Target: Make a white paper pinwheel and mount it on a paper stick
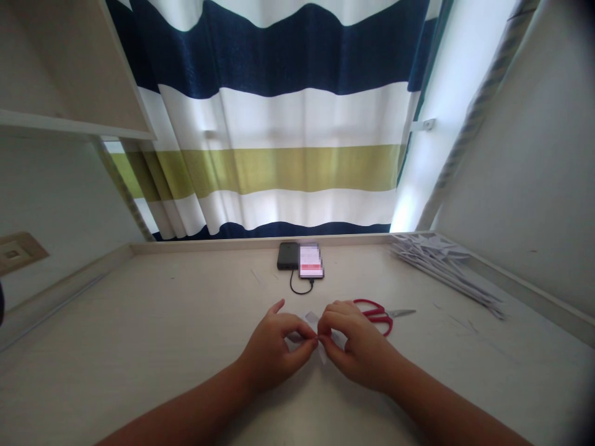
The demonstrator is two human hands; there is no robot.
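Note:
My left hand (pixel 279 347) and my right hand (pixel 356 344) meet at the fingertips low in the middle of the view. Both pinch a small whitish piece of paper (pixel 322 354), which is partly hidden by the fingers. Pale flaps of it show above and below the fingertips. Just beyond my right hand lie red-handled scissors (pixel 385 321), their blades pointing right and part of the handles behind the hand.
A lit phone (pixel 310 260) is joined by a short cable to a black power bank (pixel 287 256) at the desk's back edge. Folded paper strips (pixel 441 266) are heaped at the back right. Thin scraps lie on the desk (pixel 162 322). A striped curtain (pixel 288 167) hangs behind.

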